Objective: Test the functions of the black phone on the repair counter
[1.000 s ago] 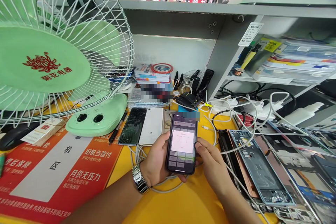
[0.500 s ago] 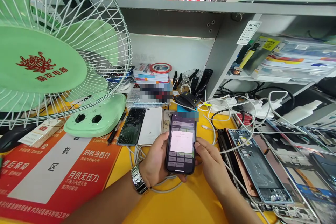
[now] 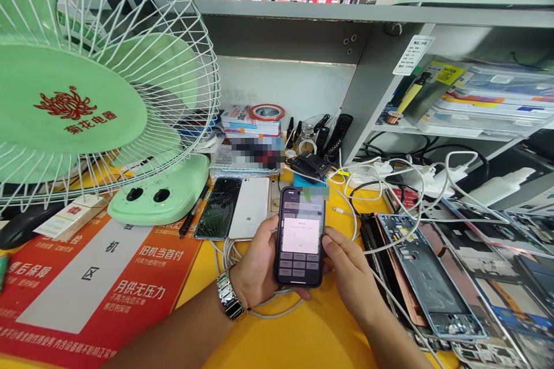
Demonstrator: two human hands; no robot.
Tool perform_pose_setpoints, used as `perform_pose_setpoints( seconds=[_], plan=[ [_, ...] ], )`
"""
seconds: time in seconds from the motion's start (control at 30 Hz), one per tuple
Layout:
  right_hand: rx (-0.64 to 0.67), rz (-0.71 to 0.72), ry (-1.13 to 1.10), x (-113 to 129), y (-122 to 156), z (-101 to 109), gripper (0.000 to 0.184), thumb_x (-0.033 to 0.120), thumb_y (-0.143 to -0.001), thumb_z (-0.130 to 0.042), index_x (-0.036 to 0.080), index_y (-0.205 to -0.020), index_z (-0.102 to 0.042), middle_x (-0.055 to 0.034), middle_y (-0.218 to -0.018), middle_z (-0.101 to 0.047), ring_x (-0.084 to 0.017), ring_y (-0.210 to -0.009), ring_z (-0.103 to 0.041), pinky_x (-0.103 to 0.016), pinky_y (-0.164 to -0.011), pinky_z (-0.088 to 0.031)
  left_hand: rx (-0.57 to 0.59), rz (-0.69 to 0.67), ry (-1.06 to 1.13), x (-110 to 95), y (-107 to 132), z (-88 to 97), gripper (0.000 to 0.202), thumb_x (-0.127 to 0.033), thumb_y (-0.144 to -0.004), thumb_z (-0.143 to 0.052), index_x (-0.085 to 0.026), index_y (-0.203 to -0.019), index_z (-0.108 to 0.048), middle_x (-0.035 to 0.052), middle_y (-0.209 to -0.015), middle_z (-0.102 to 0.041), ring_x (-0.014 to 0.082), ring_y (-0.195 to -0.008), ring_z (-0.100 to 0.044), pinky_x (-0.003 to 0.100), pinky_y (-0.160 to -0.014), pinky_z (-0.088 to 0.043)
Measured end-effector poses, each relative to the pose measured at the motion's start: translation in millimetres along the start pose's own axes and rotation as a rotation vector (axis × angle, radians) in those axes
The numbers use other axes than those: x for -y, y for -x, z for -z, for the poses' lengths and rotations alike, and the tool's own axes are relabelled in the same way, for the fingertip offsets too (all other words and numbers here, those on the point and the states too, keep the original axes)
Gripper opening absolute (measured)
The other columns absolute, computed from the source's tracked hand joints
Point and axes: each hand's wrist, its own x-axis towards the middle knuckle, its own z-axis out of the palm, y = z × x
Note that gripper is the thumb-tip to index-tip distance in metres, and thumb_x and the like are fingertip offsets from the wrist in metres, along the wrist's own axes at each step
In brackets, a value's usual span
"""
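A black smartphone (image 3: 299,268) is held upright in front of me, its screen lit with a white pop-up box over dimmed buttons. My left hand (image 3: 256,265) wraps its left side and underside, a metal watch (image 3: 231,295) on that wrist. My right hand (image 3: 348,262) grips the phone's right edge, thumb and fingers closed against it. Just behind the left hand lie a phone with a cracked black screen (image 3: 217,209) and a white phone (image 3: 250,207), side by side. White cables (image 3: 272,310) run on the yellow table under the hands.
A green fan (image 3: 160,184) stands at the left on a red printed mat (image 3: 142,277), near a cigarette pack (image 3: 71,216). At right lie disassembled phone frames (image 3: 433,277) and tangled white cables (image 3: 415,184). Behind are stacked boxes (image 3: 251,121) and a grey shelf (image 3: 367,81).
The view has shifted slightly, so everything sits a little further right. Both hands keep the same hold on the phone, and the white pop-up stays on its screen.
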Motion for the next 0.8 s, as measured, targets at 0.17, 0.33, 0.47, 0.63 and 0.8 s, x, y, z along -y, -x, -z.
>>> perform_pose_setpoints(
  seconds=[0.17, 0.33, 0.47, 0.63, 0.8],
  plan=[
    [0.032, 0.071, 0.087, -0.4, 1.1, 0.8, 0.032, 0.041, -0.094, -0.046, 0.018, -0.096, -0.068, -0.0015, -0.073, -0.059, -0.014, -0.062, -0.047, -0.023, -0.054, -0.039, -0.043, 0.010, -0.001, -1.5, 1.0, -2.4, 0.073, -0.065, -0.086, -0.027, -0.014, -0.130, -0.055, 0.0177, -0.101, -0.069, 0.0322, -0.081, -0.067, 0.037, -0.048, -0.055],
    [0.032, 0.062, 0.072, -0.7, 1.3, 1.0, 0.032, 0.041, -0.094, -0.046, 0.019, -0.103, -0.067, -0.0032, -0.084, -0.064, -0.015, -0.069, -0.052, -0.023, -0.056, -0.040, -0.049, -0.005, 0.004, 1.2, 0.3, -0.3, 0.074, -0.065, -0.085, -0.028, -0.014, -0.132, -0.053, 0.0184, -0.103, -0.068, 0.0319, -0.080, -0.066, 0.035, -0.046, -0.053],
    [0.032, 0.046, 0.055, -1.4, 2.2, -0.1, 0.031, 0.042, -0.093, -0.047, 0.020, -0.100, -0.068, -0.0024, -0.083, -0.064, -0.015, -0.069, -0.053, -0.023, -0.056, -0.040, -0.038, 0.002, -0.013, 0.0, 0.6, -0.2, 0.075, -0.067, -0.085, -0.028, -0.014, -0.131, -0.054, 0.0182, -0.103, -0.068, 0.0316, -0.079, -0.067, 0.035, -0.047, -0.053],
    [-0.080, -0.033, -0.067, -6.8, 2.2, -1.7, 0.030, 0.045, -0.087, -0.055, 0.021, -0.097, -0.070, -0.0019, -0.086, -0.068, -0.017, -0.075, -0.058, -0.022, -0.059, -0.044, -0.006, 0.022, -0.053, -1.1, 2.3, -4.9, 0.071, -0.065, -0.088, -0.025, -0.016, -0.130, -0.056, 0.0165, -0.104, -0.068, 0.0292, -0.083, -0.066, 0.035, -0.056, -0.053],
    [-0.281, -0.116, -0.185, -6.8, -0.4, -2.5, 0.042, 0.053, -0.078, -0.060, 0.020, -0.102, -0.068, -0.0056, -0.107, -0.070, -0.026, -0.101, -0.060, -0.032, -0.085, -0.048, -0.192, -0.181, -0.284, -4.2, 2.5, -4.4, 0.050, -0.056, -0.091, -0.045, -0.019, -0.119, -0.063, 0.0089, -0.096, -0.071, 0.0189, -0.075, -0.065, 0.027, -0.063, -0.052]
  ],
)
